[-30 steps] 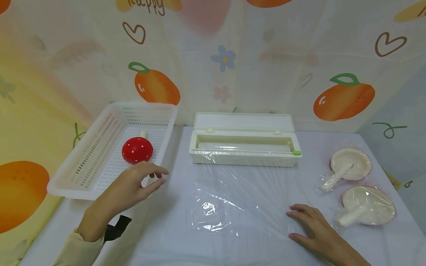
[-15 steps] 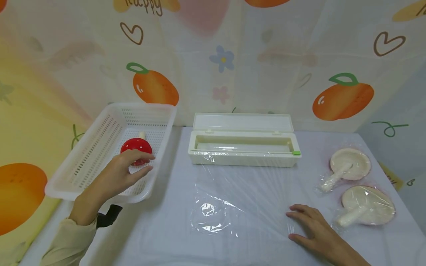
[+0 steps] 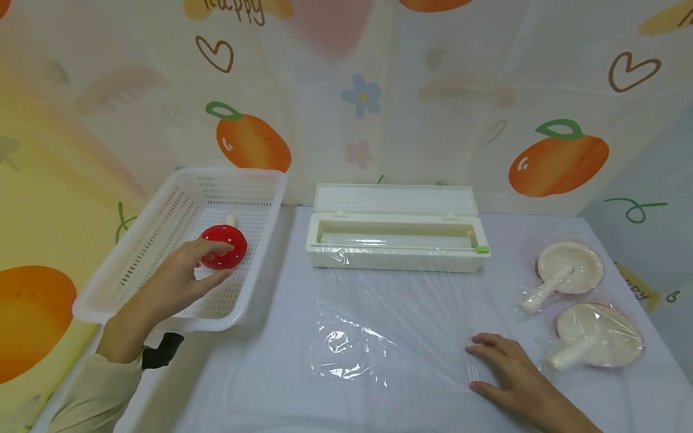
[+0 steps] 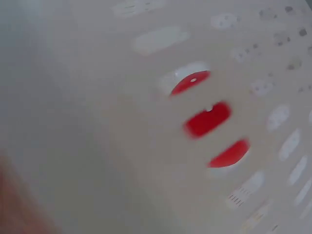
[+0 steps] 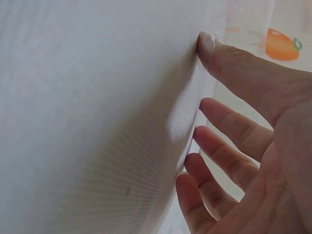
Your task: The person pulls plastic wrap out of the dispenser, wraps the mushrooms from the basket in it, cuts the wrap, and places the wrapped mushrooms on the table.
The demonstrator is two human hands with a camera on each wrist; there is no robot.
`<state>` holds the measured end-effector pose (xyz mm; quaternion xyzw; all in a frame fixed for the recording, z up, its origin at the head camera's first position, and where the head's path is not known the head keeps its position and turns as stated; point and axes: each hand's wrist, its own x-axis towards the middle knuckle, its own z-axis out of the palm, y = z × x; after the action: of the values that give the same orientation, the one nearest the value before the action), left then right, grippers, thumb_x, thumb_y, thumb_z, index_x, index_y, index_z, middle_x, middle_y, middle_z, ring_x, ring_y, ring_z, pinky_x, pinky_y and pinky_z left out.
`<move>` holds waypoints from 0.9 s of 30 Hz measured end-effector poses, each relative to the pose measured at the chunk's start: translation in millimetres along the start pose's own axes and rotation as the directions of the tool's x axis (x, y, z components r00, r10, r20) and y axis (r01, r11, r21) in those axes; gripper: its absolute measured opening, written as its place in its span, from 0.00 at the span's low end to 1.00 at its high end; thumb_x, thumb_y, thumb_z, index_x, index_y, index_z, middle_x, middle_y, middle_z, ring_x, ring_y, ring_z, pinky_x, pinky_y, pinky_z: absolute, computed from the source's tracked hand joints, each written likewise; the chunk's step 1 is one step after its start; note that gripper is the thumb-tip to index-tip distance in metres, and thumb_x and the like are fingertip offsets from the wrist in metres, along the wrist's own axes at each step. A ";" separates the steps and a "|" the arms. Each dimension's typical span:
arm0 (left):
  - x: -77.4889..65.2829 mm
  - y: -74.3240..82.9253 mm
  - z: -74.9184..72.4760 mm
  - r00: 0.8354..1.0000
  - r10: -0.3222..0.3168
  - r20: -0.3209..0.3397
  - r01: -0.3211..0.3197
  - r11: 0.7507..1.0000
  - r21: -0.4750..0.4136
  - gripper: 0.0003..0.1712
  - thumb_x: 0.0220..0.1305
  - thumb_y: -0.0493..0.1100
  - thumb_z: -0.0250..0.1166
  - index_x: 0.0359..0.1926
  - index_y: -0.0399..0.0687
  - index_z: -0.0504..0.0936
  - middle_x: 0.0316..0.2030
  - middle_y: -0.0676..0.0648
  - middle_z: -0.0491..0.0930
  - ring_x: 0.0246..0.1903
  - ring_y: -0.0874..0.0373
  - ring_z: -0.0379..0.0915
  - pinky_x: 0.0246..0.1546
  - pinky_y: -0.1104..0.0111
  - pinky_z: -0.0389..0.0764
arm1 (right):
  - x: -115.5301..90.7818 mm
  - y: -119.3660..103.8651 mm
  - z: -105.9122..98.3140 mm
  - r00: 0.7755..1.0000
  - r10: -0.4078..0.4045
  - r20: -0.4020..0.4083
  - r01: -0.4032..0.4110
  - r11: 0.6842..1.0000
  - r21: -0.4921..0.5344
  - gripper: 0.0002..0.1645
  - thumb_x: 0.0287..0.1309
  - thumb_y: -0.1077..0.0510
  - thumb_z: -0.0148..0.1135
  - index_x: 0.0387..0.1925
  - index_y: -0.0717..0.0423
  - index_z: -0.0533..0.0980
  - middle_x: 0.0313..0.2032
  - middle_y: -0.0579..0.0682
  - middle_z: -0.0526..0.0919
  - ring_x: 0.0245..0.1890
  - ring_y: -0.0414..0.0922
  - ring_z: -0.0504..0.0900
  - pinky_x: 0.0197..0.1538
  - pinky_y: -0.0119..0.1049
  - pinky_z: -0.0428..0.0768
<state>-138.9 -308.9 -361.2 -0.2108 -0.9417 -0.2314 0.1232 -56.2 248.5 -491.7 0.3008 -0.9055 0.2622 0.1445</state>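
Note:
A red mushroom with white dots and a pale stem (image 3: 236, 243) lies in the white slotted basket (image 3: 254, 288). My left hand (image 3: 175, 273) reaches over the basket's near side, its fingers over the red cap and its thumb by the cap's near edge; firm contact cannot be made out. Through the slots in the left wrist view, parts of the red cap (image 4: 208, 120) show. My right hand (image 3: 511, 376) rests its spread fingertips on the table at the right edge of a clear plastic film (image 3: 400, 325). In the right wrist view, those fingers (image 5: 226, 158) touch the white surface.
A white film dispenser (image 3: 397, 258) stands open at the back centre, with the film drawn out from its front. Two film-wrapped mushrooms, the upper one (image 3: 587, 270) and the lower one (image 3: 612, 337), lie to the right. A printed curtain (image 3: 433, 120) hangs behind the table.
My left hand has moved left and slightly up, from the basket's right rim to over the red mushroom. The right hand stays in place on the film.

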 end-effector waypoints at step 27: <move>45.7 -25.7 -24.9 0.938 -0.224 0.263 0.225 0.974 0.028 0.33 0.54 0.38 0.75 0.60 0.35 0.74 0.55 0.32 0.76 0.52 0.36 0.70 0.45 0.46 0.83 | 1.8 -6.0 -2.7 1.000 0.016 0.012 -0.016 1.000 0.006 0.36 0.31 0.54 0.81 0.50 0.52 0.80 0.52 0.49 0.78 0.56 0.30 0.65 0.62 0.12 0.48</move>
<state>-187.5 -326.1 -334.6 -0.1310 -0.9673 -0.2147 -0.0313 -53.5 245.1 -486.5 0.2955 -0.9080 0.2642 0.1359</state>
